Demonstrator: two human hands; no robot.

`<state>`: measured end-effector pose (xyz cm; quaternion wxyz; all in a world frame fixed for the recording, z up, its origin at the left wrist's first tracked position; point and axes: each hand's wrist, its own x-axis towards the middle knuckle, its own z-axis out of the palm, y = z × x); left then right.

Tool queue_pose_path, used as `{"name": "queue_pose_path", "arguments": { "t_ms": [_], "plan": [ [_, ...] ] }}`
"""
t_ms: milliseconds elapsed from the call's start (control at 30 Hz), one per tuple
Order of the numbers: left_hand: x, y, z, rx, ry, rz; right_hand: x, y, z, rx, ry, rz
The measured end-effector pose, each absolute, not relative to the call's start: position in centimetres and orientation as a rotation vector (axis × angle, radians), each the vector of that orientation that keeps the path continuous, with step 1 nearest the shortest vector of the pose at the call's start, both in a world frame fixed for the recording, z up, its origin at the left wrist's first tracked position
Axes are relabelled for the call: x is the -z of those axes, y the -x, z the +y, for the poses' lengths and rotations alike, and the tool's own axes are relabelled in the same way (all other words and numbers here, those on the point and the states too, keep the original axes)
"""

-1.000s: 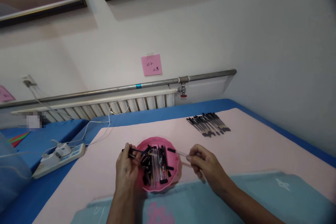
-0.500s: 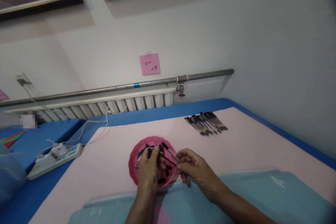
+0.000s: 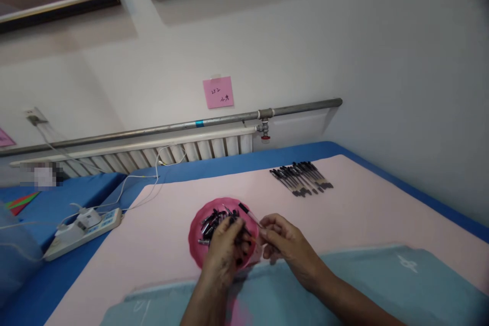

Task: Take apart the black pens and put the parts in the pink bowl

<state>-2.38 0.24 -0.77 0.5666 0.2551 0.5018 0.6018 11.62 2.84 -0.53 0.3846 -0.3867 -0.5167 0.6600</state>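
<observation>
My right hand (image 3: 280,238) is closed on a slim pen (image 3: 250,214), whose black end points up and to the left. Over a pink scalloped bowl (image 3: 194,247), my left hand (image 3: 225,244) has its fingers curled round a dark, slender pen part (image 3: 246,232); its exact kind is blurred. Black and silvery pen parts (image 3: 208,226) lie heaped in the bowl, partly hidden by the left hand. The two hands are close together, fingertips a short gap apart.
Several black-capped pens (image 3: 301,178) lie in a row on the pink table sheet (image 3: 160,219). A blue-green cloth (image 3: 367,270) covers the near edge. At left sits a power strip (image 3: 86,232) with plugs and white cables. Behind are a radiator (image 3: 217,145) and pipe (image 3: 160,131).
My left hand has drawn the dark pen part back from the right hand, over the bowl. The right hand keeps its pen and has shifted very little.
</observation>
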Motion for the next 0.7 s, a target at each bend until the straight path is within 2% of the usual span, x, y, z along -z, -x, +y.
{"name": "queue_pose_path", "arguments": {
  "t_ms": [133, 400, 533, 633, 700],
  "plan": [
    [0.7, 6.9, 0.6, -1.313, -0.869, 1.771, 0.3, -12.2, 3.5, -1.636, 1.044, -1.279],
    [0.7, 8.4, 0.1, -1.067, -1.165, 2.16, 0.2, -12.2, 3.5, -1.666, 1.047, -1.302],
    [-0.4, 7.6, -0.5, -0.799, -1.445, 2.284, 0.1, -12.2, 3.3, -1.708, 1.015, -1.302],
    [-1.2, 6.7, -0.8, -0.962, -1.466, 2.194, 0.1, -12.1, 3.1, -1.769, 0.969, -1.304],
    [-1.5, 5.9, -0.9, -1.182, -1.343, 1.917, 0.1, -11.9, 2.7, -1.824, 0.926, -1.33]
  ]
}}
